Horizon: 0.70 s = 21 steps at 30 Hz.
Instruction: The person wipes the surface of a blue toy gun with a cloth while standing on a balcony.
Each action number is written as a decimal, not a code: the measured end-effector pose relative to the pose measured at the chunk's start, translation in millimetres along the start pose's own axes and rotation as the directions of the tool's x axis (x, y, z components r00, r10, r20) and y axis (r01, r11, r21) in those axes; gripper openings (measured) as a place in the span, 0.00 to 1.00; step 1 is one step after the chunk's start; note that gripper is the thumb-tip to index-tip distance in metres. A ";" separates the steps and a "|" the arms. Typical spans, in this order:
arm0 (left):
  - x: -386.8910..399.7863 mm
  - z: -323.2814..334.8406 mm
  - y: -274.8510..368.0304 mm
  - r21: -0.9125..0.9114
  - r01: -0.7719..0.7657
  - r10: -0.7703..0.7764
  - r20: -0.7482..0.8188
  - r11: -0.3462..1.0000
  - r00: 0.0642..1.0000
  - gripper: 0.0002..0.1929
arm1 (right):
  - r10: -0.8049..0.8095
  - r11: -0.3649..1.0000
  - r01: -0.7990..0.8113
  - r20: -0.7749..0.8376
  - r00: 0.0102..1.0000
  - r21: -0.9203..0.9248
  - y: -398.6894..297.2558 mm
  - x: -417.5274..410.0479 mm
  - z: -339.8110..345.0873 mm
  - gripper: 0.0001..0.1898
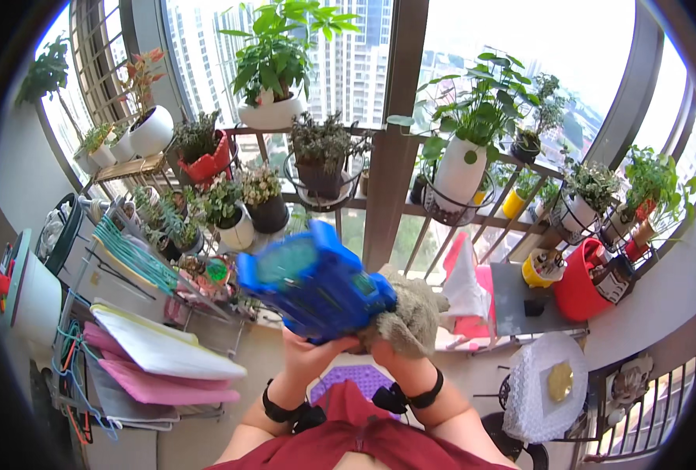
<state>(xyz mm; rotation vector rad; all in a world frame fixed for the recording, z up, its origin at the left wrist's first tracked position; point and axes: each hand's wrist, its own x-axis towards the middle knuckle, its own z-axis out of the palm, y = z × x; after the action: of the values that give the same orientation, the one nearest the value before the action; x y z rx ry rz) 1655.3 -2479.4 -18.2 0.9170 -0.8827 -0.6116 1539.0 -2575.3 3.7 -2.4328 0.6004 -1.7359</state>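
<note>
In front of my chest I hold up a blue plastic case [324, 288], tilted, with a greenish see-through panel on its upper left face. Its edges are slightly blurred, and its exact kind cannot be told. My left hand [318, 355] grips its lower edge from below. A grey-beige fluffy cloth [415, 311] covers most of my right hand [385, 351], whose fingers are hidden under it. This cloth touches the right end of the case. Black bands circle both wrists.
To the left, a metal drying rack [195, 294] bears folded pink and white cloths [166, 346] and hangers [130, 258]. Potted plants [324, 158] line the railing ahead. A grey table [509, 294] with a red bucket [583, 282] stands right, near a bubble-wrapped round stool or table [524, 382]. Below lies a purple mat [348, 374].
</note>
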 end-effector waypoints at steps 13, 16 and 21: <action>17.3 -36.5 8.2 0.081 0.160 -0.157 -0.047 0.984 0.987 0.07 | 0.548 0.758 -0.546 0.107 0.830 0.357 24.6 -143.2 20.3 0.14; 15.8 -37.9 12.2 -0.083 0.062 -0.074 -0.156 0.995 0.985 0.06 | 0.649 0.567 -0.667 0.238 0.723 0.482 39.7 -169.1 19.1 0.15; 22.0 -46.0 -2.5 -0.069 0.007 -0.020 -0.195 0.998 0.981 0.04 | 0.554 0.832 -0.555 0.074 0.829 -0.018 103.4 -221.3 54.1 0.12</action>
<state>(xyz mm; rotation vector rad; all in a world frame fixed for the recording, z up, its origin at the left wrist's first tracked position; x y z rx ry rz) 1705.7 -2478.6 -26.5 0.9054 -0.6754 -0.5496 1501.2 -2597.2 -242.7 -2.0116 1.1520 -1.3853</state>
